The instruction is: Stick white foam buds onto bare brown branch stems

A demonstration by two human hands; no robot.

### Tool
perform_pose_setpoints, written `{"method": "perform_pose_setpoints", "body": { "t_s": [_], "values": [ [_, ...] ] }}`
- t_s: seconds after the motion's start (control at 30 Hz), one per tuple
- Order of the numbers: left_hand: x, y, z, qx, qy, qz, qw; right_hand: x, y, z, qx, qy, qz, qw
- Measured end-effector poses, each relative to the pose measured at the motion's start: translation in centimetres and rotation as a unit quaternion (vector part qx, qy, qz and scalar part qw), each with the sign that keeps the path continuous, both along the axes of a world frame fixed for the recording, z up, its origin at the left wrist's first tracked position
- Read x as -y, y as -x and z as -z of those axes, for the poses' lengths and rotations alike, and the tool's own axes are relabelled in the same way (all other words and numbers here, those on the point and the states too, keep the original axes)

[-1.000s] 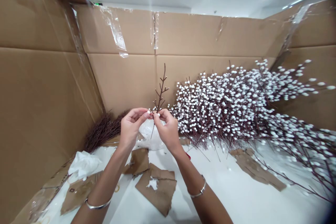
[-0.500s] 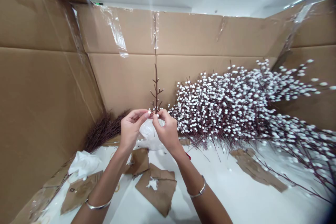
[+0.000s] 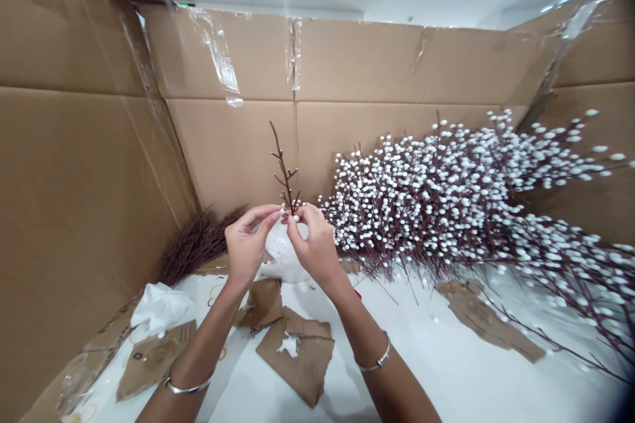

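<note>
A brown twig [image 3: 284,168] with short side stems stands up between my two hands, its top leaning left. My right hand [image 3: 313,241] pinches the lower part of the twig, where a white bud shows at the fingertips. My left hand [image 3: 247,241] is closed in a pinch on a small white bud [image 3: 282,211] beside the twig's lower stems. Behind and below the hands lies a clear plastic bag [image 3: 285,254] with white contents, partly hidden by the hands.
White-budded branches [image 3: 426,198] fill the right side. Bare brown twigs [image 3: 193,244] lie back left. Cardboard pieces [image 3: 302,360] and a crumpled white bag [image 3: 161,307] rest on the white table [image 3: 397,344]. Tall cardboard walls [image 3: 233,145] surround it.
The twig's top has tilted to the left from upright. My hands have barely moved and keep their pinches.
</note>
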State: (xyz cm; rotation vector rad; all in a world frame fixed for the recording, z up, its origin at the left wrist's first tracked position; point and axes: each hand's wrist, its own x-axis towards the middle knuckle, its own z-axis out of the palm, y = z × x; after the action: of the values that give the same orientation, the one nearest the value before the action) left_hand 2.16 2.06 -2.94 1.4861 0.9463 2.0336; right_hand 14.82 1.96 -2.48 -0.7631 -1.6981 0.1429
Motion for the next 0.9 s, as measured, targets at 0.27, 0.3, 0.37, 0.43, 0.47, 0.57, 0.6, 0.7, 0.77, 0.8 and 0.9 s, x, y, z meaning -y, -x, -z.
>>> {"method": "perform_pose_setpoints", "body": {
  "t_s": [0.27,0.3,0.37,0.43,0.47,0.57,0.6,0.7,0.77,0.8,0.9],
  "values": [
    [0.07,0.12,0.00,-0.052,-0.043,-0.033,0.997,0.00,0.12,-0.01,0.008,-0.011,0.006,1.000],
    [0.04,0.16,0.02,-0.056,-0.049,-0.038,0.996,-0.03,0.11,-0.01,0.011,-0.015,0.007,1.000],
    [-0.02,0.22,0.05,-0.066,-0.059,-0.046,0.995,-0.09,0.10,0.00,0.017,-0.026,0.009,0.999],
    [-0.06,0.27,0.04,-0.078,-0.067,-0.049,0.994,-0.11,0.10,0.02,0.023,-0.033,0.011,0.999],
    [-0.06,0.29,0.04,-0.083,-0.070,-0.051,0.993,-0.12,0.11,0.03,0.026,-0.035,0.012,0.999],
    [-0.06,0.34,0.04,-0.095,-0.076,-0.056,0.991,-0.11,0.17,0.06,0.027,-0.032,0.014,0.999],
    [-0.07,0.36,0.06,-0.098,-0.077,-0.057,0.991,-0.10,0.19,0.07,0.026,-0.032,0.015,0.999],
    [-0.12,0.38,0.10,-0.104,-0.078,-0.060,0.990,-0.10,0.26,0.12,0.021,-0.028,0.016,0.999],
    [-0.14,0.37,0.12,-0.105,-0.078,-0.062,0.989,-0.12,0.30,0.18,0.019,-0.022,0.016,0.999],
    [-0.14,0.35,0.12,-0.106,-0.078,-0.062,0.989,-0.13,0.33,0.21,0.017,-0.020,0.017,1.000],
    [-0.09,0.25,0.11,-0.103,-0.080,-0.062,0.990,-0.14,0.42,0.29,0.011,-0.017,0.022,1.000]
  ]
}}
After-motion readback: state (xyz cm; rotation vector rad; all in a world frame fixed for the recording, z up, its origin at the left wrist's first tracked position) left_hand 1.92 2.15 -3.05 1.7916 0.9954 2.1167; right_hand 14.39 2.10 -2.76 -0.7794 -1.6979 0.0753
